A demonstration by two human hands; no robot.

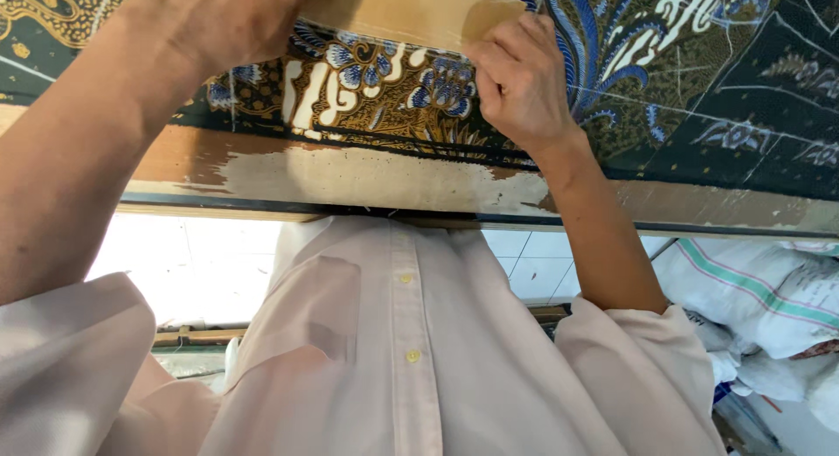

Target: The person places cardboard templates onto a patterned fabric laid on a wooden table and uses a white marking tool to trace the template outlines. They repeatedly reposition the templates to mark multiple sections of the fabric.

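Both hands gripped a tan sheet of stiff paper (419, 15) at the top of the view, the left hand (236, 19) closed over its left end and the right hand (520, 76) pinching its right edge with curled fingers. The sheet lay on dark patterned batik cloth (699, 80) spread over a worn wooden counter (367, 176). White woven sacks (760, 290) sat below at the right.
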